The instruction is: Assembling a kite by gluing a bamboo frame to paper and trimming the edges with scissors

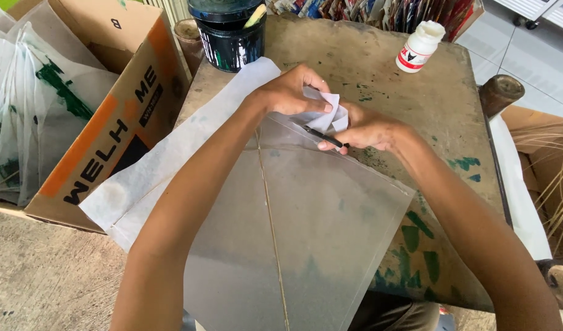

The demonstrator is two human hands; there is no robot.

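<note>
Kite (306, 233), translucent with a thin spine, is lying centre frame on the stained table (386, 67). The left hand (291, 92) is pinching folded white paper (327, 113) at the kite's top corner, fingers clamped. The right hand (367, 130) is gripping a thin black tool (323, 136), fingers closed. Judgement: corner folding is under way; pressing flat calls for steady fingers. A glue bottle (419, 46) is standing upper right.

2 bare forearms are showing, no sleeves reaching the wrists, left hand (291, 92) and right hand (367, 130) wearing no gloves, rings or watch, dark trousers (395, 314) peeking out below table edge.
</note>
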